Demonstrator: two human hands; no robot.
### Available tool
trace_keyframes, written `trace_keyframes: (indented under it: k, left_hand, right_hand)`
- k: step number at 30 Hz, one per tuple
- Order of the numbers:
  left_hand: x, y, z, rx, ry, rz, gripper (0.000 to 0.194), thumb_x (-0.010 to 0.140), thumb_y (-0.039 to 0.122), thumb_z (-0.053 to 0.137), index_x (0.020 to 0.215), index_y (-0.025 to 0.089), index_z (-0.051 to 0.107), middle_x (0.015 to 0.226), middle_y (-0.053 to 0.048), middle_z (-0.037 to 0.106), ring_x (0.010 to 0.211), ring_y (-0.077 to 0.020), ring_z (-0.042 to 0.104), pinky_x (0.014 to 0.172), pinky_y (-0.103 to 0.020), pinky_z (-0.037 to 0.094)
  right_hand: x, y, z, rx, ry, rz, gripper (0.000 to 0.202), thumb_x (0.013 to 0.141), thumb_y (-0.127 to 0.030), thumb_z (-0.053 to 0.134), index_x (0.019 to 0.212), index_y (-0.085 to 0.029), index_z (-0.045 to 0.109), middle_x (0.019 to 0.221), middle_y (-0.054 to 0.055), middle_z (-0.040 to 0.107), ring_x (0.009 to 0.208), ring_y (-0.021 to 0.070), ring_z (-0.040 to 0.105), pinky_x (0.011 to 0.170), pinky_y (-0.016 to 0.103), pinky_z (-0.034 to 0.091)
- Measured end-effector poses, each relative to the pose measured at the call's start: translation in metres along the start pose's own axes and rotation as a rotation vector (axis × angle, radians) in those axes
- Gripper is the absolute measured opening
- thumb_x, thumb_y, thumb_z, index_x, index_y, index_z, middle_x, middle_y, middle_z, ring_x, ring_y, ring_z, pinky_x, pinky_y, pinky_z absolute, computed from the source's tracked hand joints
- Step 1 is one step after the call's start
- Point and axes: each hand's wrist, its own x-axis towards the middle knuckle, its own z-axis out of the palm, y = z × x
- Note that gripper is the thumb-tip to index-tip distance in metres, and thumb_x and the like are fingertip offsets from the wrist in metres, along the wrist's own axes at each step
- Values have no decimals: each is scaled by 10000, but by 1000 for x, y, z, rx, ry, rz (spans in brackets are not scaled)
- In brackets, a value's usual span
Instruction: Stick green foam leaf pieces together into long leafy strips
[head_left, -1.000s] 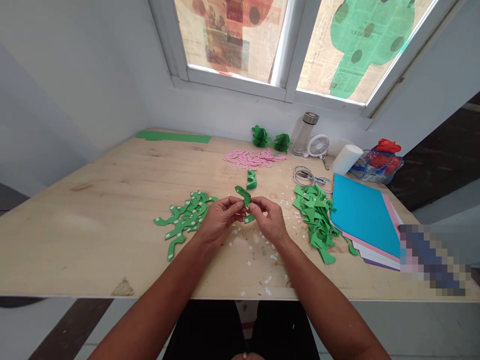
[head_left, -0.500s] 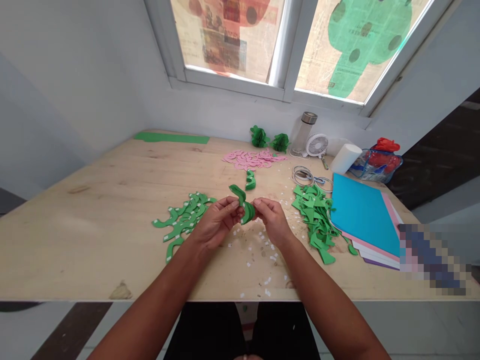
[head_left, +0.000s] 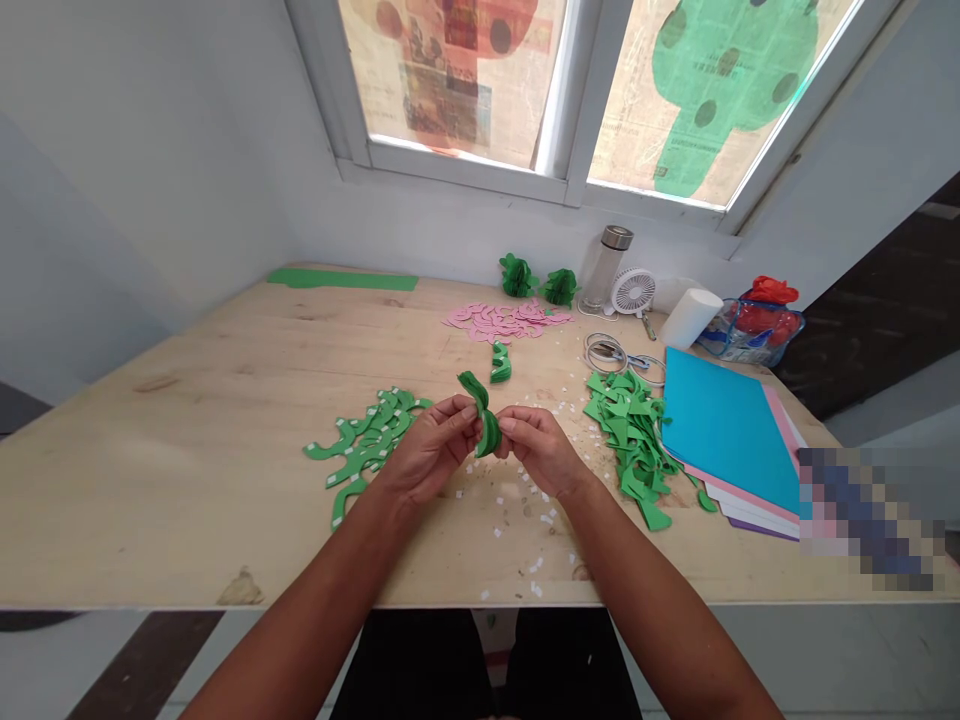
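Centre: green paper bundle [head_left: 489, 434] pinched by left hand [head_left: 433, 448], right hand [head_left: 546, 452]. Upper centre: fanned shapes [head_left: 517, 278] formed. Left of centre: tabbed strips [head_left: 379, 430] unjoined.

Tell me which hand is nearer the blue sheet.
Right. The right hand is left of the blue sheet, with green scraps between; the left hand is farther left.

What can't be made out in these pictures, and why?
In the head view:
Held green paper: layer count, partly hidden by the left hand and right hand.
Green window shape: top, cut off by the upper edge.
Newspaper: wording, too small.
Object at right: identity, blurred by pixelation.
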Motion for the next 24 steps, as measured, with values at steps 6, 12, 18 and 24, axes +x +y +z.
trace_keyframes:
  k: [6, 12, 18, 24]
  left_hand:
    - [1, -3, 0, 40, 74, 90, 207, 605, 267, 785, 685, 154, 631, 595, 1, 606, 562, -107, 542, 566, -230, 435]
    - [3, -6, 1, 91, 150, 190, 180, 613, 250, 777, 700, 149, 656, 594, 9, 615, 593, -116, 573, 599, -239, 443]
    - [4, -6, -1, 16, 101, 142, 177, 607, 236, 785, 703, 147, 666, 610, 4, 635, 599, -111, 582, 620, -238, 446]
    - [6, -7, -6, -36, 72, 97, 168, 623, 215, 779, 719, 138, 666, 638, -9, 656, 610, -109, 594, 616, -226, 443]
  right_hand:
    - [4, 2, 0, 41, 105, -18, 268, 746, -401, 596, 620, -164, 593, 523, -12, 516, 528, 111, 433, 554, 252, 342]
    - [6, 5, 0, -28, 201, -30, 273, 756, -378, 605, 593, -160, 586, 511, -21, 519, 526, 99, 425, 564, 243, 339]
    - [6, 6, -1, -52, 176, -51, 302, 777, -388, 586, 581, -159, 578, 516, -19, 517, 537, 100, 437, 573, 243, 343]
    - [5, 2, 2, -98, 228, -82, 331, 765, -421, 592, 562, -161, 580, 502, -20, 511, 524, 101, 440, 561, 244, 362]
